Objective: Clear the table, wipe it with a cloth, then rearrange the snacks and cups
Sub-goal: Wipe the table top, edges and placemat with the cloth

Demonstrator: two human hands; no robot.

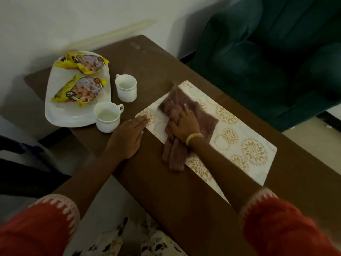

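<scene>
1. Two hands lie flat: my right hand (184, 122) presses the maroon cloth (186, 124) onto the floral placemat (239, 141) mid-surface; my left hand (129, 135) pins the mat's corner.
2. I see two white cups (118, 102) beside the snack tray (73, 111) at the surface's (166, 182) far-left end.

A plain white wall (55, 21) is filling the upper left of the frame, and the light is looking dim and a bit gray. A big dark green sofa (273, 52) is sitting in the upper right, close beside the long brown wooden table (166, 182) that is running from the top middle down to the bottom right. A pale floor (310, 139) is showing at the right edge, under the sofa.
</scene>
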